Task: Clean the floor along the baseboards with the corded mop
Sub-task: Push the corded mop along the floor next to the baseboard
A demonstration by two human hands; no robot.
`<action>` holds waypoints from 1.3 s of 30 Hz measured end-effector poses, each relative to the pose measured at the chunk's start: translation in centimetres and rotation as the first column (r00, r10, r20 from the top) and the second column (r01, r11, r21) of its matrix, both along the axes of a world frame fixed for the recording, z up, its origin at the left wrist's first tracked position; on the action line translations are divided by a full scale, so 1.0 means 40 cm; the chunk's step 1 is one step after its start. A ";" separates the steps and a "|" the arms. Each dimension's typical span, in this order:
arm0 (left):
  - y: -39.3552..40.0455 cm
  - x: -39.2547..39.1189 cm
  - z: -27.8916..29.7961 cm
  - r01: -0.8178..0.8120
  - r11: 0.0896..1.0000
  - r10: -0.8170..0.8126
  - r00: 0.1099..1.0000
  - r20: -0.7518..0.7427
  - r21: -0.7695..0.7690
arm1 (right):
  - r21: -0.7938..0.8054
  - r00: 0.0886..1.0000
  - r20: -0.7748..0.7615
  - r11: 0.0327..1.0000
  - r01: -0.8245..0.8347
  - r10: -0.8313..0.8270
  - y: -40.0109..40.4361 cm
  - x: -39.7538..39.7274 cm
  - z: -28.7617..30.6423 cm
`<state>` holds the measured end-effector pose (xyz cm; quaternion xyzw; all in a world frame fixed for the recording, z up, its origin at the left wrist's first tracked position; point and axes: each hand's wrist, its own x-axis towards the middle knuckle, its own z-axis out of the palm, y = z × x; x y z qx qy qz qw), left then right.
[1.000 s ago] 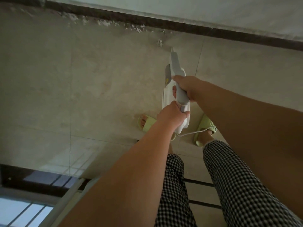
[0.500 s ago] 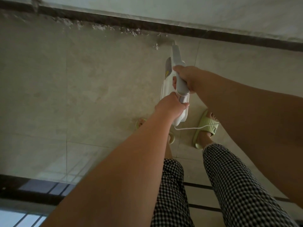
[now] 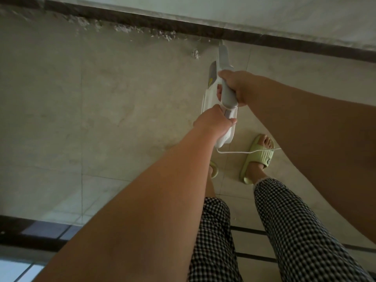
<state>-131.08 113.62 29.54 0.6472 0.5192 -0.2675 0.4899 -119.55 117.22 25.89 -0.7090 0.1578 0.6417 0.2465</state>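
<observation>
I look straight down a white corded mop (image 3: 222,58) seen end-on; its body points toward the dark baseboard (image 3: 183,27) at the top. My right hand (image 3: 238,86) grips the grey handle, fingers wrapped through the loop. My left hand (image 3: 213,123) grips the lower part of the body just below. A thin white cord (image 3: 244,152) leaves the mop's near end and runs right over my slipper. White dust and crumbs (image 3: 126,29) lie along the baseboard, with one clump (image 3: 195,53) left of the mop. The mop head is hidden.
Beige floor tiles (image 3: 101,108) spread to the left. My feet wear green slippers (image 3: 258,157), my legs checked trousers (image 3: 295,231). A dark window or door frame (image 3: 30,233) runs along the bottom left. The pale wall (image 3: 264,13) rises above the baseboard.
The mop and both hands have moved up toward the baseboard. My right foot has stepped forward, and the left slipper has slid under my left arm.
</observation>
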 end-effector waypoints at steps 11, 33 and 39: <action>0.005 -0.040 -0.004 -0.033 0.999 0.033 0.999 0.012 -0.003 | 0.006 0.999 -0.024 1.000 -0.024 0.024 0.014 -0.036 0.000; 0.032 -0.090 -0.011 -0.047 0.999 0.046 0.999 0.020 0.014 | 0.029 0.996 -0.004 0.995 -0.093 0.093 0.047 -0.087 -0.002; 0.037 -0.098 -0.012 -0.076 0.997 0.076 0.996 0.038 0.007 | 0.043 0.997 -0.001 0.996 -0.075 0.075 0.054 -0.100 -0.004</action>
